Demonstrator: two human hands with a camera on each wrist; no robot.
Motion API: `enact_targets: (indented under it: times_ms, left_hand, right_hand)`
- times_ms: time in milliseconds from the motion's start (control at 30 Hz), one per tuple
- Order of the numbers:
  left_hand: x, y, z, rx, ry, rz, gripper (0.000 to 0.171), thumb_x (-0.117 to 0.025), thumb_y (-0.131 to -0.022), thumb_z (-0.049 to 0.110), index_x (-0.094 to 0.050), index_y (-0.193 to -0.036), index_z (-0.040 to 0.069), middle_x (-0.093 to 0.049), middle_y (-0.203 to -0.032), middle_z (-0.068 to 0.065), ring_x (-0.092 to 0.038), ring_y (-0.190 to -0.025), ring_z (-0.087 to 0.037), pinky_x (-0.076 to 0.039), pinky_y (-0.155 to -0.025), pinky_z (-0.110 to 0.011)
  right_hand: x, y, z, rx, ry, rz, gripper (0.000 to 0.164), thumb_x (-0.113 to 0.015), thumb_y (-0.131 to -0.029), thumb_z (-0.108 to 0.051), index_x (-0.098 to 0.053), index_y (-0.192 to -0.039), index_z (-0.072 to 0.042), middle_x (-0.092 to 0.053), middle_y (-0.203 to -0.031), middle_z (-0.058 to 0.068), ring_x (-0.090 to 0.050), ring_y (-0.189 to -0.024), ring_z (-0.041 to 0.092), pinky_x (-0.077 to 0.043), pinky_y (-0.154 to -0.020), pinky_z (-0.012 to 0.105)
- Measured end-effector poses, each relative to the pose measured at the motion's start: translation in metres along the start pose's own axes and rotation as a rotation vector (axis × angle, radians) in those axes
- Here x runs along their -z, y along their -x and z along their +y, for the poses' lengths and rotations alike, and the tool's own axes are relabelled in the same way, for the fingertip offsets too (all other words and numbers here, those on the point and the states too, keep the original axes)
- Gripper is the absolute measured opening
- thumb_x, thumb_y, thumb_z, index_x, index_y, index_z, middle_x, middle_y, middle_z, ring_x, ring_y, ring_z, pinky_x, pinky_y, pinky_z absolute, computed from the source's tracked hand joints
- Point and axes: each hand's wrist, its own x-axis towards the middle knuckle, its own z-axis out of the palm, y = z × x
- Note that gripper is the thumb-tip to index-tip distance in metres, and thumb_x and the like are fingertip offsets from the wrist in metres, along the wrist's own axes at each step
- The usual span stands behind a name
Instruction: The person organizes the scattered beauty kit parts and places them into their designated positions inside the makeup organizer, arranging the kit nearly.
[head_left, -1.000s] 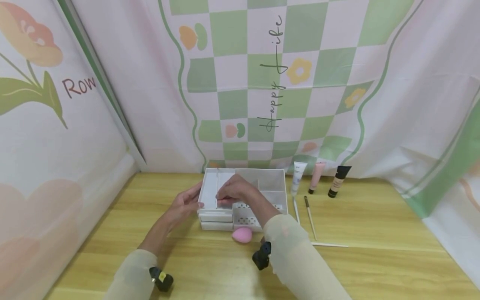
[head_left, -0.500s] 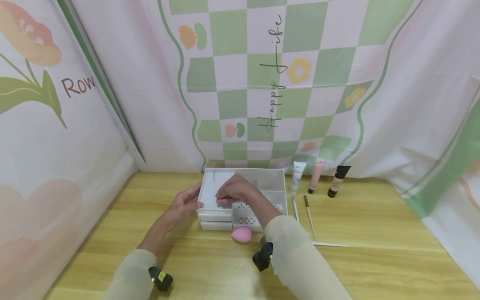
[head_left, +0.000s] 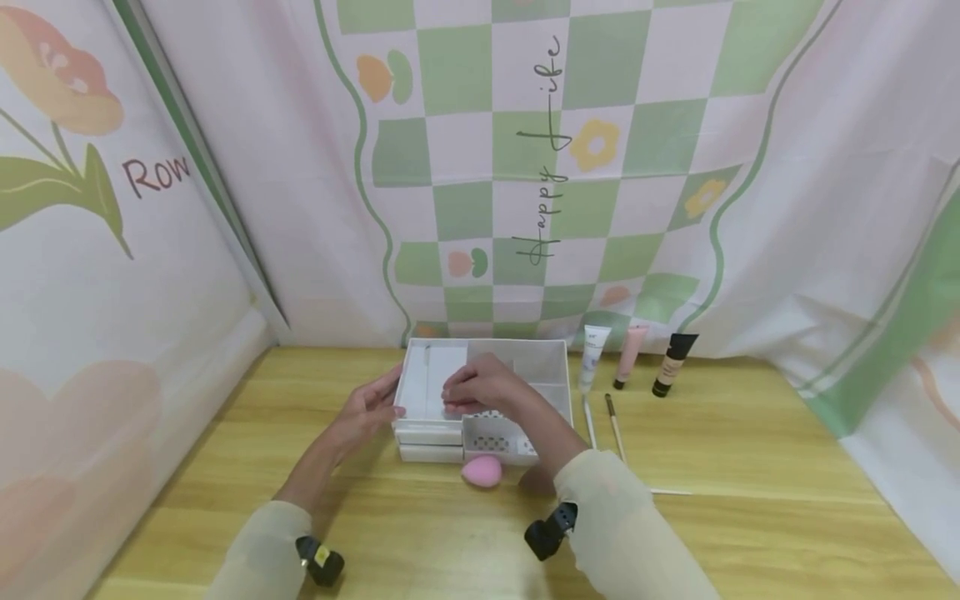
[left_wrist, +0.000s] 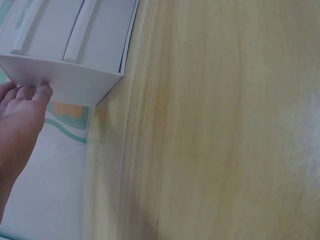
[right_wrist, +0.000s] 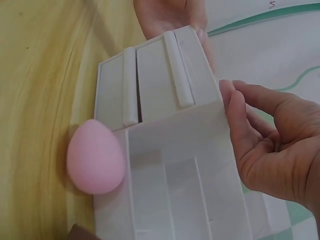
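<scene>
A white desktop organizer (head_left: 448, 358) with two front drawers (right_wrist: 155, 80) at its left and open compartments at its right stands on the table. A thin pale stick, likely a slim makeup brush (head_left: 427, 358), lies lengthwise on its flat top. My left hand (head_left: 367, 412) rests against the organizer's left side, thumb at the front corner; in the left wrist view its fingertips touch the side wall (left_wrist: 75, 85). My right hand (head_left: 483, 387) hovers over the top's right part, fingers loosely bunched with nothing seen between them. A pink makeup sponge (right_wrist: 95, 157) sits before the organizer.
To the right stand a white tube (head_left: 595, 358), a pink tube (head_left: 630, 358) and a black-capped beige tube (head_left: 673, 367). In front of them lie a white brush (head_left: 589, 421), a dark-tipped brush (head_left: 614, 421) and a pale stick (head_left: 671, 492). A patterned curtain (head_left: 525, 208) hangs behind.
The slim brush, earlier pinched by my right hand, was laid on the organizer's top, slightly to the left. My right hand has let go and drawn off to the right. My left hand stays put.
</scene>
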Motion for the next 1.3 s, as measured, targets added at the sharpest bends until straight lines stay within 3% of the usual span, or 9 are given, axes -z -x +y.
enact_targets:
  times_ms: [167, 400, 667, 1133, 1300]
  left_hand:
    - [0.001, 0.0, -0.001, -0.011, 0.007, -0.005, 0.08, -0.051, -0.092, -0.01, -0.007, -0.159, -0.006, 0.002, -0.17, -0.025, -0.003, -0.158, -0.044, -0.038, -0.116, -0.017]
    - [0.001, 0.0, -0.002, -0.018, 0.011, -0.005, 0.081, -0.051, -0.092, -0.009, -0.006, -0.159, -0.007, 0.002, -0.17, -0.025, -0.001, -0.158, -0.043, -0.038, -0.115, -0.015]
    - [0.002, 0.003, -0.004, 0.004, -0.002, -0.015, 0.079, -0.049, -0.094, -0.01, -0.006, -0.16, -0.005, 0.002, -0.171, -0.022, -0.002, -0.159, -0.04, -0.038, -0.115, -0.012]
    - [0.001, 0.002, -0.004, -0.016, 0.021, -0.016, 0.08, -0.05, -0.093, -0.01, -0.007, -0.16, -0.004, 0.001, -0.171, -0.021, -0.003, -0.159, -0.04, -0.038, -0.115, -0.014]
    - [0.001, 0.001, -0.002, -0.023, 0.021, -0.025, 0.081, -0.052, -0.093, -0.008, -0.008, -0.16, -0.003, 0.001, -0.171, -0.022, -0.002, -0.158, -0.041, -0.038, -0.116, -0.016]
  right_hand:
    - [0.009, 0.003, 0.011, 0.065, 0.014, 0.005, 0.028, -0.068, -0.092, -0.001, -0.068, -0.118, 0.01, -0.077, -0.094, 0.016, -0.07, -0.066, 0.006, -0.064, -0.068, 0.019]
    - [0.02, 0.013, 0.019, 0.195, 0.131, 0.077, 0.031, -0.065, -0.09, 0.001, -0.066, -0.12, 0.011, -0.075, -0.103, 0.025, -0.071, -0.074, 0.011, -0.068, -0.083, 0.037]
    - [0.035, 0.024, 0.03, 0.219, 0.189, 0.113, 0.036, -0.063, -0.09, -0.002, -0.065, -0.125, 0.006, -0.074, -0.111, 0.024, -0.074, -0.088, 0.018, -0.066, -0.088, 0.036]
    - [0.058, 0.038, 0.043, 0.271, 0.287, 0.213, 0.038, -0.069, -0.09, -0.005, -0.065, -0.127, 0.006, -0.076, -0.107, 0.021, -0.074, -0.085, 0.018, -0.066, -0.083, 0.036]
    - [0.071, 0.05, 0.05, 0.298, 0.298, 0.28, 0.036, -0.068, -0.093, -0.01, -0.065, -0.125, 0.006, -0.075, -0.112, 0.022, -0.074, -0.098, 0.026, -0.066, -0.086, 0.036]
